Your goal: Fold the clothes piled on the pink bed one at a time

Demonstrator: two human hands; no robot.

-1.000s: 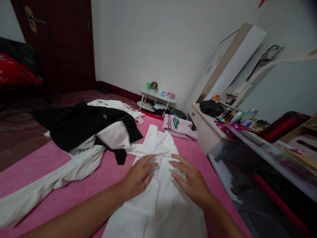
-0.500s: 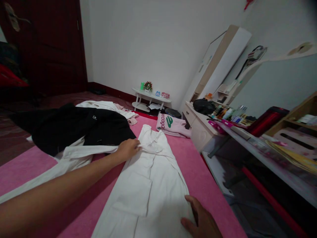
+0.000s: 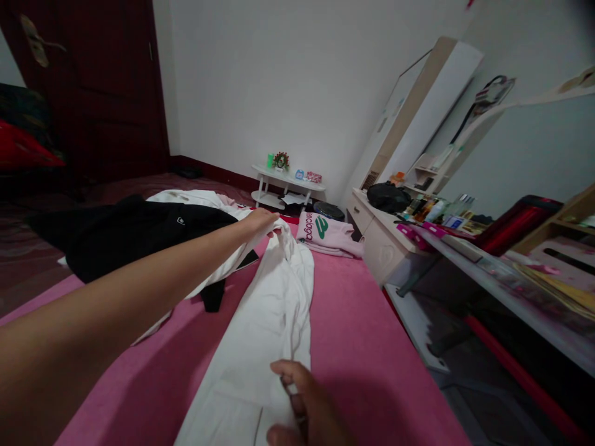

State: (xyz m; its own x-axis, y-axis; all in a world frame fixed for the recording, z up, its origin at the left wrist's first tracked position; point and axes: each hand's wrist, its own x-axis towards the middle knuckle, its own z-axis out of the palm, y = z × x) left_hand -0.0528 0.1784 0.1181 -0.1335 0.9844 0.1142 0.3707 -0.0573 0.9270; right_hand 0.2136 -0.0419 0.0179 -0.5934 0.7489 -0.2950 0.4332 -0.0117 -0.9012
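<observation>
A long white shirt [image 3: 253, 334] lies lengthwise on the pink bed cover [image 3: 372, 347]. My left hand [image 3: 266, 220] is closed on its far end, lifting the cloth there. Sleeve-like white cloth hangs from that hand to the left, partly behind my forearm. Close to me, my right hand [image 3: 309, 402] has its fingers curled round the shirt's right edge, which is drawn inward in creases. Left of the shirt lies a black garment [image 3: 139, 229] with a small white logo, partly hidden by my left forearm.
A folded pink garment [image 3: 328, 234] with green and dark red print lies at the bed's far right. Behind it stands a low white table [image 3: 292, 179]. A cluttered dresser [image 3: 385, 241] and glass-topped desk [image 3: 502, 291] line the right side. More white clothing [image 3: 186, 196] lies far left.
My left hand has moved forward and slightly right, raising the shirt's far end and its sleeve. My right hand has moved left, bringing the right edge inward, so the shirt looks narrower.
</observation>
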